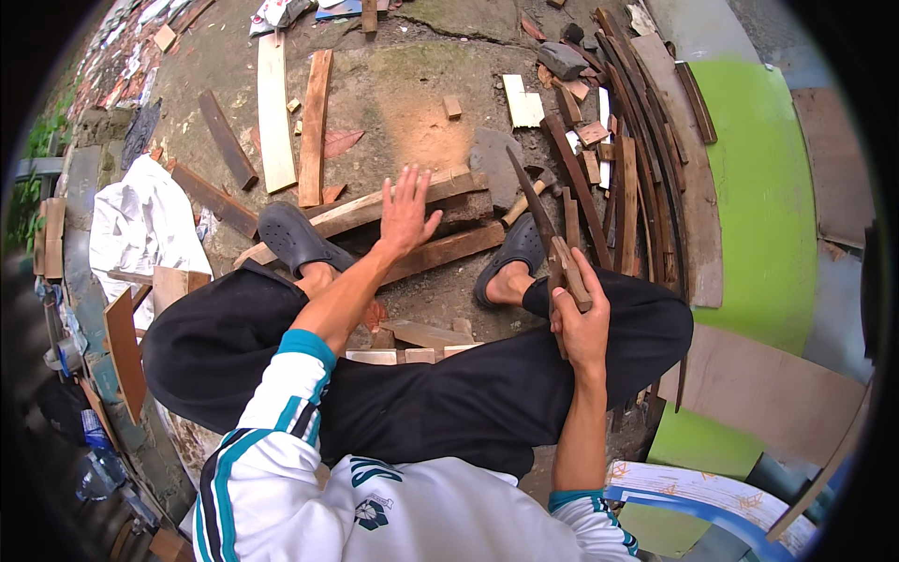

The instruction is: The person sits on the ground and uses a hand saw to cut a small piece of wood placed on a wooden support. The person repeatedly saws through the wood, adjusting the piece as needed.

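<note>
My left hand [405, 217] lies flat with its fingers spread on a long wooden plank [351, 217], near the plank's right end. A dark wooden block [459, 208] sits under that end, and a second brown plank [449, 253] lies just nearer. My right hand [582, 323] is closed round the wooden handle of a handsaw [529, 187]. The saw's dark, narrow blade points up and away to the left, raised apart from the plank. Between the blade and the dark block lies a hammer [523, 204] with a wooden handle. My feet, in dark clogs [300, 236], flank the wood.
Orange sawdust [426, 131] covers the ground beyond the plank. Long strips of wood [646, 159] are piled at the right, beside a green sheet [749, 187]. At the far left stand loose boards [314, 126]; a white cloth [145, 220] lies on the left.
</note>
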A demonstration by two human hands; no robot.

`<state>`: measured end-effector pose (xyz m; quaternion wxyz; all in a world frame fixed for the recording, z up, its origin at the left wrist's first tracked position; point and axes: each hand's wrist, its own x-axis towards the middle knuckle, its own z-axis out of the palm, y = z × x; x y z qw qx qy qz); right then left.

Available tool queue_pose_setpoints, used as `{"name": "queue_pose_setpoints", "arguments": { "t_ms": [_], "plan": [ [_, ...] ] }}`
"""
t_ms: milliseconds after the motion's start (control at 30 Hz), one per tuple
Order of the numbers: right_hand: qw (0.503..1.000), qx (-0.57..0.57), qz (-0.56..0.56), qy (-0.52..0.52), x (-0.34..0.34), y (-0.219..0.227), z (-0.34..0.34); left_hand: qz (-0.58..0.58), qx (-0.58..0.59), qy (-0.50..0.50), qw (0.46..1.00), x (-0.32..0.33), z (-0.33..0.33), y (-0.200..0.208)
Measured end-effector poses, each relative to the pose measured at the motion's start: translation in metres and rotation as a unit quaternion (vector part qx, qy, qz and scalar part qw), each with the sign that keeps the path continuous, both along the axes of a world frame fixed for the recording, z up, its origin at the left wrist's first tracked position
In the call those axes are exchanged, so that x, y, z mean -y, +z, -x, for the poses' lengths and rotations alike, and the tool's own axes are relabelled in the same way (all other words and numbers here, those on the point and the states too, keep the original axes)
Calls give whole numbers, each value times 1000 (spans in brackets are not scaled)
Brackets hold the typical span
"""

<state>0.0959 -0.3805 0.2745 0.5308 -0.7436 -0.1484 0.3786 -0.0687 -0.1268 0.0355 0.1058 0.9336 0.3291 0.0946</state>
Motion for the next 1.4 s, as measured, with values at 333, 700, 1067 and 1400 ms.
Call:
{"name": "queue_pose_setpoints", "arguments": {
  "t_ms": [333,700,1067,1400],
  "plan": [
    [997,-29,-41,65,-13,54,74,295,-153,54,942,-56,23,-5],
    [982,98,36,157,-36,53,86,316,-152,43,935,-59,29,-5],
    [963,155,41,215,-46,58,94,314,-150,43,936,-61,28,-5],
    [957,189,70,208,-95,-18,81,311,-135,68,938,-56,27,5]
  ]
}}
